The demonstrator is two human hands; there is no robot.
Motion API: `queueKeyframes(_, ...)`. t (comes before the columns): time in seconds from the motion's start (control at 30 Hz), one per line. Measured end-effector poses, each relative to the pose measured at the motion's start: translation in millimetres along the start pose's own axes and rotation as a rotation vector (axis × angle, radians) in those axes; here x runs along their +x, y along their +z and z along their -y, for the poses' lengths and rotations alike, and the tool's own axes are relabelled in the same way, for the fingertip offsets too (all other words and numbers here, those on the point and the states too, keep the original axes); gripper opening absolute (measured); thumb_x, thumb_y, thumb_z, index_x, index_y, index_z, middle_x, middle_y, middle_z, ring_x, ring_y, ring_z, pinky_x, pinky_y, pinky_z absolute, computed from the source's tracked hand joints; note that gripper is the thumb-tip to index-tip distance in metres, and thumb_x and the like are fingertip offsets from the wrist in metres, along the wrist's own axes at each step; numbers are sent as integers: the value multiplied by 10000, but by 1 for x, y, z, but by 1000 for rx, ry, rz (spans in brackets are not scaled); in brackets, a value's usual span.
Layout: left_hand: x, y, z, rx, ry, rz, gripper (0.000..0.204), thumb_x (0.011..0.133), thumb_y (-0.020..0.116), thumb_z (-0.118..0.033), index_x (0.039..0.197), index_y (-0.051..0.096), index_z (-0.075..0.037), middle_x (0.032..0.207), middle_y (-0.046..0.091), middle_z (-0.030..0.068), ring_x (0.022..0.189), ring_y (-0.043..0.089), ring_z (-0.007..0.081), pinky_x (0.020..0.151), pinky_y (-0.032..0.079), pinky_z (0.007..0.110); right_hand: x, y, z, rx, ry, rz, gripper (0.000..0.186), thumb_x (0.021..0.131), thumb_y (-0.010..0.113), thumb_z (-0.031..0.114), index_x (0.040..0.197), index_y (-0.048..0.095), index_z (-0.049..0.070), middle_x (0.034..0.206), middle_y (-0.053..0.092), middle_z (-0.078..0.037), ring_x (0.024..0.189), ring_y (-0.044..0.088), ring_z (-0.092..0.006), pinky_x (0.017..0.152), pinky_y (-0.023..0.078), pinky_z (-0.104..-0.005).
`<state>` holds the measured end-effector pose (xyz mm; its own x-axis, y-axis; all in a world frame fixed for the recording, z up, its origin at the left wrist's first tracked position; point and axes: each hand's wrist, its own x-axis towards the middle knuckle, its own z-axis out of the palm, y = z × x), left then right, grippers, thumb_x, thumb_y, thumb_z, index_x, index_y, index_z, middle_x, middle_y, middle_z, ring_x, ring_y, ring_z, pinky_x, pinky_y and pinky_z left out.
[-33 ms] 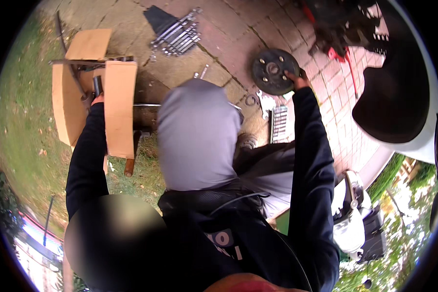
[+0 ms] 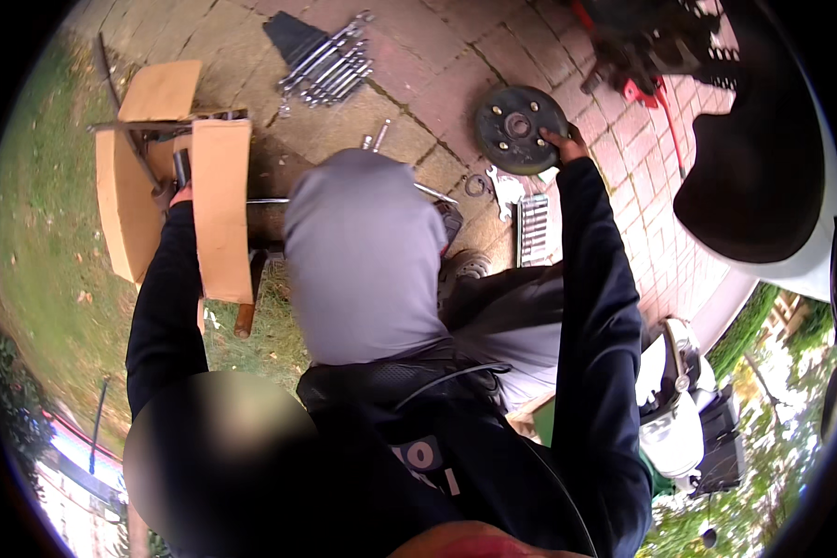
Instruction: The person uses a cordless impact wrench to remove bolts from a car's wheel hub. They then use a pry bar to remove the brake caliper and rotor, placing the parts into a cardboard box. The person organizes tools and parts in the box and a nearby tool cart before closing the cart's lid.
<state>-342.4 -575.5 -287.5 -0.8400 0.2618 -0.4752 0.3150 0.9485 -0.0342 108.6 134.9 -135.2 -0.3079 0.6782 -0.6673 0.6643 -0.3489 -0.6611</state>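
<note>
My right hand (image 2: 568, 146) grips the edge of a dark round brake drum (image 2: 519, 126), with the thumb on its flat face and the other fingers mostly out of sight. The drum has a raised centre and several pale bolt spots around it. My left hand (image 2: 183, 194) reaches into an open cardboard box (image 2: 221, 209). A short dark tube (image 2: 182, 166) sticks up right beside that hand. The box flap hides most of the left fingers, so its grip does not show.
Several combination wrenches (image 2: 330, 70) lie on the paving at the top. A socket set (image 2: 533, 230) and a white piece (image 2: 506, 191) lie below the drum. At the upper right are a dark greasy assembly (image 2: 651, 46) and a red-handled tool (image 2: 665, 112). Grass (image 2: 51, 251) borders the left side.
The scene has shifted slightly left with the head's movement. My right hand keeps the brake drum at about the same place; my left hand stays in the box.
</note>
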Motion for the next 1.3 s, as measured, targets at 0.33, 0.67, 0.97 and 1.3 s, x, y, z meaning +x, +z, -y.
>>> queueKeyframes(0.33,-2,-32,8,14,-14,-138,391,904,558,-404,1069,673,-69,982,716,186,893,702,341,772,552,439,47,-23,-37,-67,-113,63,838,714,870,286,1359,478,-78,1198,651,-212,1058,655,-281,917,519,-345)
queueKeyframes(0.67,-10,-40,22,41,-14,-127,346,885,617,-357,1061,666,-62,945,718,183,850,705,335,737,554,434,29,16,37,-423,-487,41,931,602,893,394,1314,481,-41,1222,626,-258,1135,624,-348,962,509,-386)
queueKeyframes(0.97,-4,-32,22,29,-2,-104,317,869,671,-314,1053,660,-56,911,720,181,811,708,329,705,556,429,-111,111,104,-989,-360,42,729,702,843,342,1239,445,52,1072,669,-250,996,674,-394,864,546,-465)
queueKeyframes(1.3,-116,-108,-50,-399,19,-563,542,754,816,-373,1166,615,-83,964,711,163,849,705,329,797,558,420,-242,172,210,-596,-846,231,745,633,863,212,1251,497,17,1065,687,-229,979,698,-341,885,547,-402)
